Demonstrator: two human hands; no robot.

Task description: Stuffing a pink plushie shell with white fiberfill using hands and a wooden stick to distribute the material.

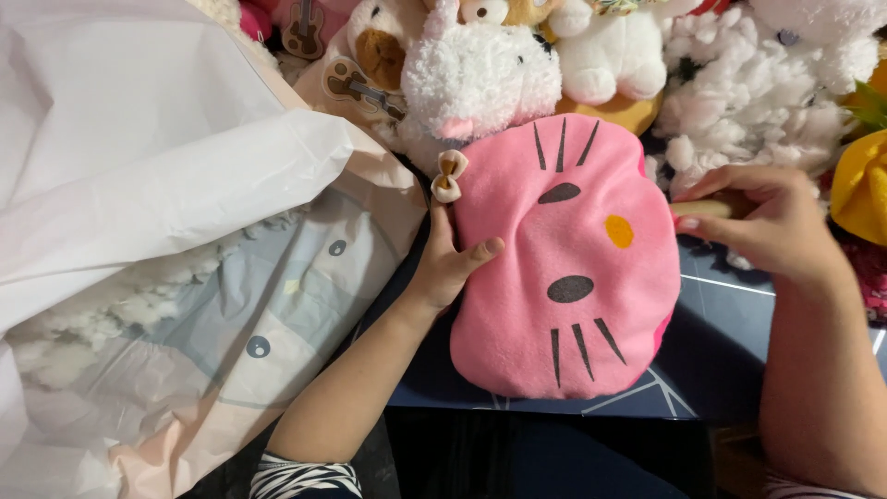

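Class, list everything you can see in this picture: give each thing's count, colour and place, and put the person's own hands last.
Cat-face plush cover: one, pink with black whiskers and yellow nose, centre.
Small bow: one, cream and tan, on the cover's left edge.
Plastic bag: one, translucent white, left, with white stuffing inside.
Loose stuffing: one heap, white, upper right.
Plush toys: several, white and tan, along the top.
Yellow cloth item: one, right edge.
Wooden stick: one, tan, in the right hand.
Table surface: dark blue, under the cover.
Left hand: holds the cover's left edge.
Right hand: grip closed on the stick.
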